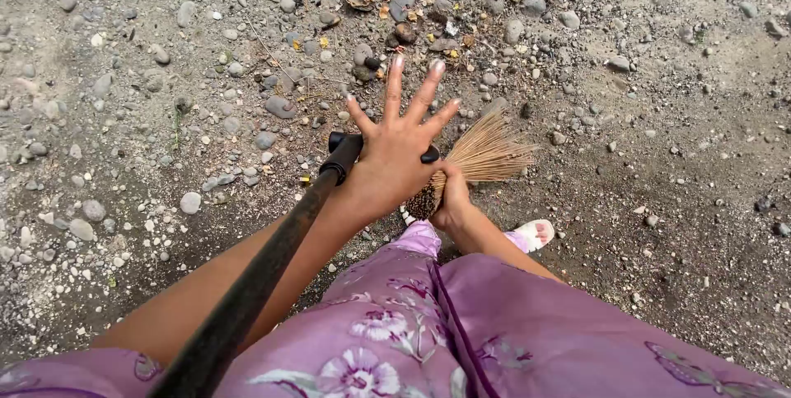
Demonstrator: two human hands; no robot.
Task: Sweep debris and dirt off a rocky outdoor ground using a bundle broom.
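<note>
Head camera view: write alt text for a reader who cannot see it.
A person's left hand is spread open, fingers splayed, above a black handle, while the right hand grips a bundle of straw broom bristles. Below is gravelly ground with stones and dry leaves; purple flowered clothing fills the foreground.

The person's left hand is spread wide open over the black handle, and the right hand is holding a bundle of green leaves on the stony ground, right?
Not quite. The head view shows the right hand holding a broom of tan straw bristles, not green leaves. The rest is right: the left hand has its fingers spread over the black handle, above the stony ground.
</note>
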